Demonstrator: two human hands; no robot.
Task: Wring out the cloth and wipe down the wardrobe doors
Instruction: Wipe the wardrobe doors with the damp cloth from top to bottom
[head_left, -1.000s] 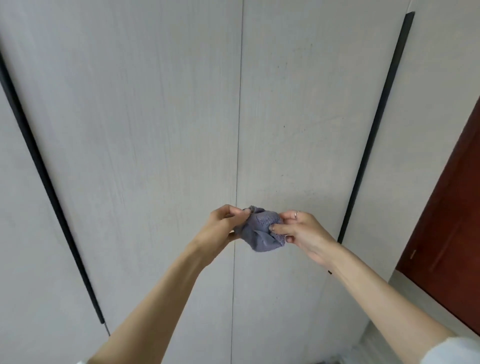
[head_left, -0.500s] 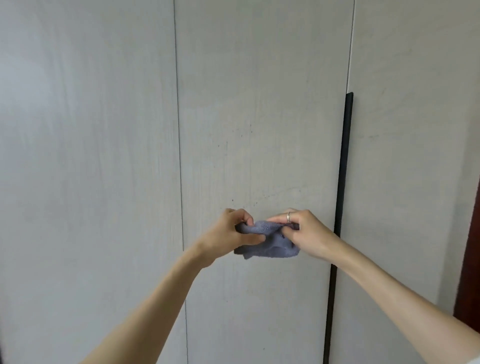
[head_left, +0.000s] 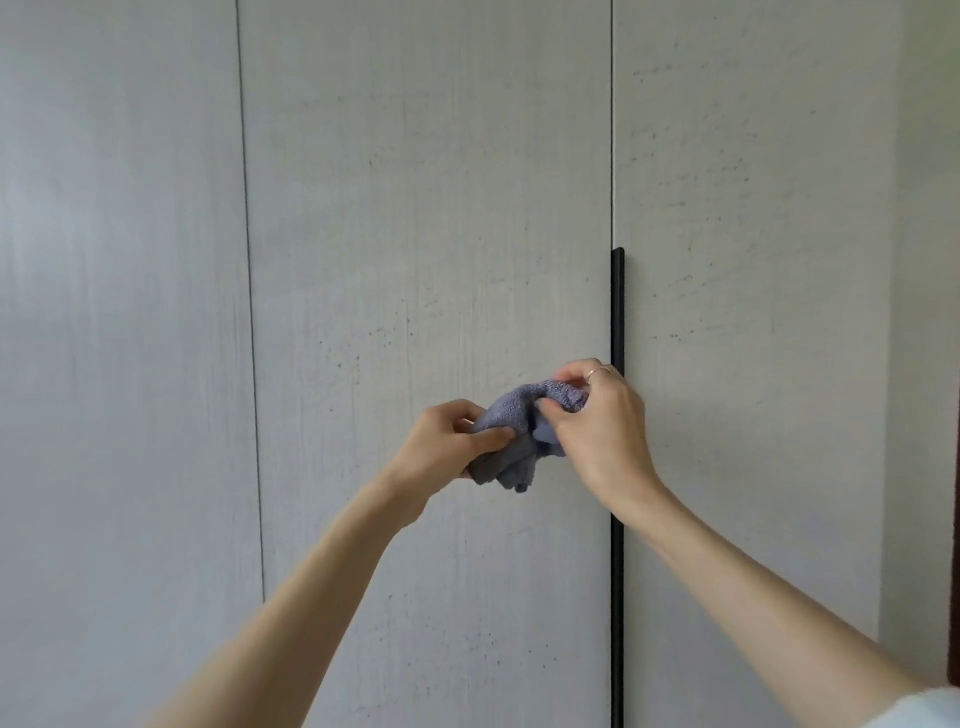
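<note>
Cloth (head_left: 511, 434) bunched; left hand (head_left: 444, 449), right hand (head_left: 597, 421) gripping

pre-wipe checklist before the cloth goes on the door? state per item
1. Cloth in hand: ok, left hand and right hand both grip it.
2. Cloth wrung out: cannot tell, no drip or wet patch visible.
3. Cloth spread flat for wiping: not ok, it is bunched between the hands.
4. One hand free for the wipe: not ok, both are on the cloth.
5. Door within reach: ok, hands are held up right in front of it.
6. Dirt to target: ok, dark specks show on the door; handle runs behind the right hand.
</note>
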